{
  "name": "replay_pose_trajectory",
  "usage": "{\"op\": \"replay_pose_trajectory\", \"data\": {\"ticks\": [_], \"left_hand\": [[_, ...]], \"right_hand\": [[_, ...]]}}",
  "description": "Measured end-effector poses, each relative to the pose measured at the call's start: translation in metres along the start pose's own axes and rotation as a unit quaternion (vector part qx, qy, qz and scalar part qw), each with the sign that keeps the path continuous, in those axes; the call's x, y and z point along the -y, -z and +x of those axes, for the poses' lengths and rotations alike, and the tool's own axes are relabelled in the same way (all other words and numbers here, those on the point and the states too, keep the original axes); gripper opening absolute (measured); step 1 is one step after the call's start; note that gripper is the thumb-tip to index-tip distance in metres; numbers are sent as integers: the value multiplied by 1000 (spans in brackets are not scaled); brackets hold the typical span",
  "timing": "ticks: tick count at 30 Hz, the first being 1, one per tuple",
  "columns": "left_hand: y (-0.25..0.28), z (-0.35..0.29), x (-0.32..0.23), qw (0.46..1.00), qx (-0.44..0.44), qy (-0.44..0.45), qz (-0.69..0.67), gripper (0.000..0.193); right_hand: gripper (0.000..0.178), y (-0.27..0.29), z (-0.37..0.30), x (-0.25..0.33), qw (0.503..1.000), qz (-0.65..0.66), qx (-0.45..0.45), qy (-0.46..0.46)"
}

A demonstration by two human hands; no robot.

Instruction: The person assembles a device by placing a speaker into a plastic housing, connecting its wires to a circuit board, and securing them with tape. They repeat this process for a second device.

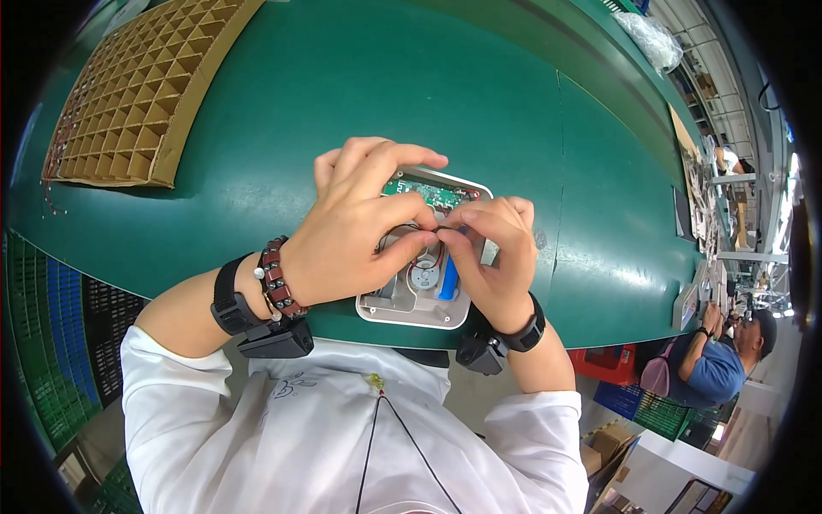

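A light grey plastic housing [419,319] lies on the green table just in front of me. Inside it sit a green circuit board [441,195] at the far end, a round grey part [423,276] and a blue block [449,281] at the near right. Over the middle of the housing, my left hand [347,223] pinches a thin dark wire [438,230] between thumb and forefinger. My right hand [503,261] is closed in a pinch on the same wire, its fingertips nearly meeting the left ones. My hands hide part of the housing, and the wire's ends cannot be made out.
A cardboard divider tray [141,103] with many cells stands at the far left, with thin reddish wires along its left edge. The green tabletop [360,77] reaches away to the right. Another person [717,364] sits there, beside a red bin [604,364]. A clear plastic bag [651,41] lies at the far right.
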State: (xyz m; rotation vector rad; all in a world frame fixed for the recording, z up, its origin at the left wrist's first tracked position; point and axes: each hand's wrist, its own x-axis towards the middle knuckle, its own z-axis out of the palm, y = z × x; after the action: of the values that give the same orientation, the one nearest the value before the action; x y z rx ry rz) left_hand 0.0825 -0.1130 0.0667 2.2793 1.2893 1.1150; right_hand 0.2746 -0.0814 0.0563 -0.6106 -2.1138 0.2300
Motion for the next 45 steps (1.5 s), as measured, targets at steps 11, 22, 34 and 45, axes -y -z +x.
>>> {"op": "replay_pose_trajectory", "data": {"ticks": [11, 22, 34, 45], "left_hand": [[2, -1, 0, 999, -24, -2, 47, 12], [0, 0, -1, 998, -20, 7, 53, 10], [1, 2, 3, 998, 9, 42, -45, 6], [-2, 0, 3, 999, -22, 17, 37, 12]], "right_hand": [[26, 3, 1, -1, 998, 5, 40, -40], [16, 1, 1, -5, 997, 26, 52, -55], [14, 1, 2, 5, 992, -121, 24, -15], [13, 5, 2, 10, 970, -238, 25, 52]]}}
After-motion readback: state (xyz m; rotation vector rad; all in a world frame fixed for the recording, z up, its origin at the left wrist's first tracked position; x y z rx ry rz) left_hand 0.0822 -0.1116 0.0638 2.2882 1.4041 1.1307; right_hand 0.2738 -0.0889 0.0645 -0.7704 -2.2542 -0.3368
